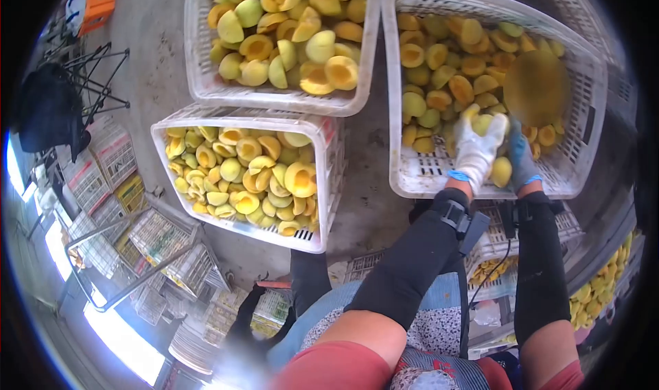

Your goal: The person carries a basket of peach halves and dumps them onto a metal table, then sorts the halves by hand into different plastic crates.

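My left hand (475, 146), in a white glove with yellow-stained fingertips, reaches into a white plastic crate (439, 183) at the upper right. Its fingers are curled around a yellow peach half (482, 124). Close beside it, my right hand (523, 151) wears a blue-grey glove and points down into the same crate. Its fingertips are partly hidden, so I cannot see whether it grips anything. One yellow peach piece (501, 172) lies between my wrists. Many halved, pitted peaches (460, 88) cover the crate's floor. A brownish blurred patch hides the crate's right part.
Another white crate (274, 100) heaped with peach halves stands at top centre. Below it, a third full crate (322, 184) sits tilted. Stacked crates (171, 246), a black folding chair (51, 109) and an orange box (98, 6) are at the left. More yellow fruit (604, 284) lies at far right.
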The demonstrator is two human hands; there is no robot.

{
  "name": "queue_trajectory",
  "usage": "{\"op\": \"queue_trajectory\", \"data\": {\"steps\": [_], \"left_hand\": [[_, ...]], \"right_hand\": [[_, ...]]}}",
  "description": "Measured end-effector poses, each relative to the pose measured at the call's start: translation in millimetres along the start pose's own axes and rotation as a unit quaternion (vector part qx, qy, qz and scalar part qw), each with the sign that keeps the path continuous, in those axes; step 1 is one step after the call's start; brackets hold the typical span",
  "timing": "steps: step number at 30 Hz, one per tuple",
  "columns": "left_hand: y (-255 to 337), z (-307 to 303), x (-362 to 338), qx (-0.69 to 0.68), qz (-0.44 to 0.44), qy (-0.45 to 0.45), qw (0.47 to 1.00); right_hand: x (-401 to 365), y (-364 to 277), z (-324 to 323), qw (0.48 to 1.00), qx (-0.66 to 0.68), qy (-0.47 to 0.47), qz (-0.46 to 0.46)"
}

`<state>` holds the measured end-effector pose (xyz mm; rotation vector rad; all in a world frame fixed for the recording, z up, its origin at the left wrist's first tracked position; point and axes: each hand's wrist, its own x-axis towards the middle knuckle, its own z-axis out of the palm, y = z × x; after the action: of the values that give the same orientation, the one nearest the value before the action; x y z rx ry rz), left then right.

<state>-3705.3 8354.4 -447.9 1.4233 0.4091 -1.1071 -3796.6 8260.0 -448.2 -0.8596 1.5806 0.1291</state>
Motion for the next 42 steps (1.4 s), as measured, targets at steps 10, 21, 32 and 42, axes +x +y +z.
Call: {"op": "queue_trajectory", "data": {"steps": [10, 21, 32, 42], "left_hand": [[62, 8, -50, -0.101, 0.056, -0.063, 0.991], [208, -263, -191, -0.038, 0.184, 0.069, 0.980], [96, -444, -194, 0.468, 0.290, 0.219, 0.806], [85, -425, -147, 0.544, 0.306, 0.348, 0.700]], "right_hand": [[-71, -42, 10, 0.952, 0.002, 0.042, -0.302], [-254, -21, 273, 0.933, -0.004, -0.204, -0.298], [-247, 32, 358, 0.848, -0.124, -0.164, -0.488], [-230, 60, 377, 0.595, -0.491, -0.040, -0.635]]}}
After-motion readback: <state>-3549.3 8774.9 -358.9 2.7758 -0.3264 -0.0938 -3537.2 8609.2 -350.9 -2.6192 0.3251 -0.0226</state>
